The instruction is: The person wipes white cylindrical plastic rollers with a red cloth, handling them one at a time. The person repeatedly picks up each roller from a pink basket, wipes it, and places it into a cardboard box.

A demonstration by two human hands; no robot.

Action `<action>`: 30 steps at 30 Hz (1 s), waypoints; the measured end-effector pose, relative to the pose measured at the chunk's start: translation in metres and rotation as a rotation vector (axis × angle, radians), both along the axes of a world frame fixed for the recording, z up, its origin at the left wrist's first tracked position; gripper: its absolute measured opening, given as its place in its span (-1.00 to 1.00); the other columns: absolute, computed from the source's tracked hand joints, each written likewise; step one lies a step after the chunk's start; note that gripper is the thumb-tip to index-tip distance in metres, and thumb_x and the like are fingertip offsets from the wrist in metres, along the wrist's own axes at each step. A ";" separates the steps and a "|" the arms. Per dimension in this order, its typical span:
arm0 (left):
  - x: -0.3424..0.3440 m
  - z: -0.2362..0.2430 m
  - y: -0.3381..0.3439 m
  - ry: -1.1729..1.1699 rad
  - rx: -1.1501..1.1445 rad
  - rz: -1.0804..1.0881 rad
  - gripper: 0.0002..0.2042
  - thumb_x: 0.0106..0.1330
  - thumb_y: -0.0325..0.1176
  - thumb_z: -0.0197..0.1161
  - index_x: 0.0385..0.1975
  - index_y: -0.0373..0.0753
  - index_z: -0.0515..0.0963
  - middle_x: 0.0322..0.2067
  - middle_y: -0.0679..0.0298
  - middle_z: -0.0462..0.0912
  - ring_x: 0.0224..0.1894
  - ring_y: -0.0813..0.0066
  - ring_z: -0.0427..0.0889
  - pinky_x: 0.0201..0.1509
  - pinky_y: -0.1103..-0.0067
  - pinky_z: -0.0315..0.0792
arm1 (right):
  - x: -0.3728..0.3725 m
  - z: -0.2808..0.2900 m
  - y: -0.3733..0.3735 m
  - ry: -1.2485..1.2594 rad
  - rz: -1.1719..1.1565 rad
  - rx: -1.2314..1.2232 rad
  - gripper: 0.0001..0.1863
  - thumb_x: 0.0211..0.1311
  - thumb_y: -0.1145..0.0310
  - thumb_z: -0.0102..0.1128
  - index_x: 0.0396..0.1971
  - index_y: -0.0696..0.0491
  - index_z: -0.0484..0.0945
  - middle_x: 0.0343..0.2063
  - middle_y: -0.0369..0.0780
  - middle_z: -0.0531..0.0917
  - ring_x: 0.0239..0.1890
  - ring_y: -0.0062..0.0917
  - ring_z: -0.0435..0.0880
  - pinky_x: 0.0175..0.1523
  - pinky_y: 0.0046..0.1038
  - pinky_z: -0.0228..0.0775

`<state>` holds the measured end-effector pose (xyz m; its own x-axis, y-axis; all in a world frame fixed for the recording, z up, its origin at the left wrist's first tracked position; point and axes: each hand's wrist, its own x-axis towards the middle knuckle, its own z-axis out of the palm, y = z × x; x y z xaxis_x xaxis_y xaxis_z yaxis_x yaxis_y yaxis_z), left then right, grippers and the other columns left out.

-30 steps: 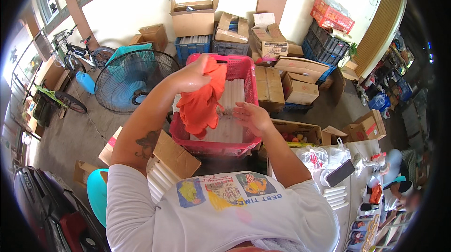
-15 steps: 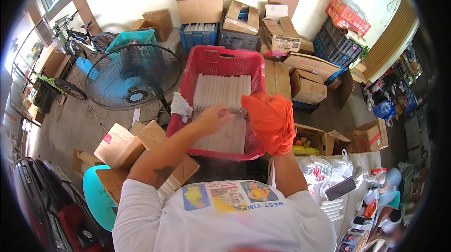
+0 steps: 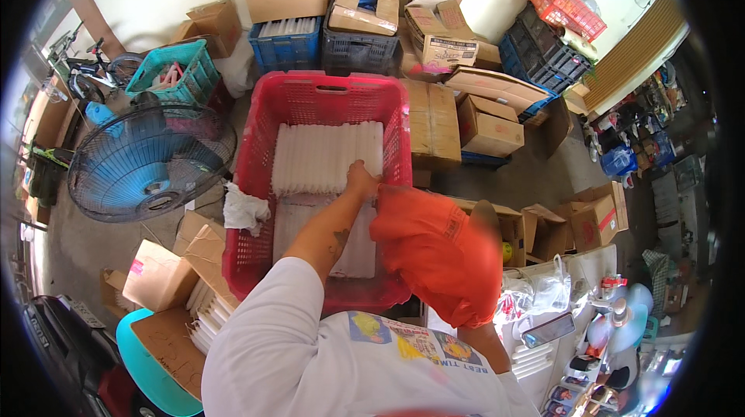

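Observation:
A red plastic crate [image 3: 329, 81] holds rows of long white candles [image 3: 326, 154], with more lying in its nearer half. My left hand [image 3: 362, 179] reaches across to the crate's right side, over the candles. Its fingers are closed at the edge of a bunched orange cloth [image 3: 434, 234] and seem to pinch it. That cloth drapes over my right hand and hides it, so its fingers do not show. A crumpled white rag [image 3: 246, 209] hangs on the crate's left rim.
A standing fan [image 3: 151, 161] is left of the crate. Cardboard boxes [image 3: 434, 118] and a blue crate [image 3: 285, 48] stand behind and to the right. Near my left arm are an open box of candles [image 3: 206, 320] and a turquoise chair [image 3: 147, 370]. A phone [image 3: 548, 330] lies on the right-hand table.
My left hand has moved right, from above the candles to the orange cloth's edge. The cloth has come lower and nearer to me. The view has shifted, so the crate sits further left.

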<state>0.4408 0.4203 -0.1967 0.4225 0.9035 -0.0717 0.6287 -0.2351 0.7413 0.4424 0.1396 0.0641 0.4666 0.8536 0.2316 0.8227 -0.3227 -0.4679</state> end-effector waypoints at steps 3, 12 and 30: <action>0.024 0.003 -0.005 0.272 0.029 0.060 -0.39 -0.01 -0.20 0.40 -0.02 -0.44 0.33 -0.07 -0.08 0.52 0.00 0.10 0.55 0.09 0.36 0.44 | 0.006 -0.003 -0.007 0.019 -0.028 -0.024 -0.72 0.01 0.35 0.08 -0.22 0.05 0.54 -0.32 -0.17 0.57 -0.18 -0.31 0.55 -0.06 -0.37 0.36; -0.014 0.026 0.035 0.358 -0.362 -0.032 -0.51 -0.06 -0.32 0.34 -0.12 -0.46 0.44 -0.23 -0.04 0.63 -0.12 0.15 0.65 -0.04 0.37 0.51 | 0.023 -0.018 0.006 0.033 -0.009 -0.028 -0.71 0.03 0.32 0.08 -0.21 0.06 0.53 -0.31 -0.16 0.57 -0.16 -0.30 0.54 -0.02 -0.37 0.34; -0.306 0.190 -0.089 0.167 0.060 -0.345 -0.57 0.01 -0.28 0.32 -0.13 -0.36 0.45 -0.35 -0.11 0.62 -0.25 -0.04 0.61 -0.14 0.29 0.48 | -0.121 -0.101 0.193 0.639 0.295 0.146 -0.69 0.06 0.28 0.10 -0.19 0.08 0.50 -0.28 -0.14 0.55 -0.11 -0.27 0.51 0.04 -0.36 0.30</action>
<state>0.1350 0.3314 -0.0063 0.6893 0.7150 -0.1165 0.6159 -0.4938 0.6139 0.3214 0.3329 -0.0364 0.3037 0.9462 0.1115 0.4167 -0.0267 -0.9086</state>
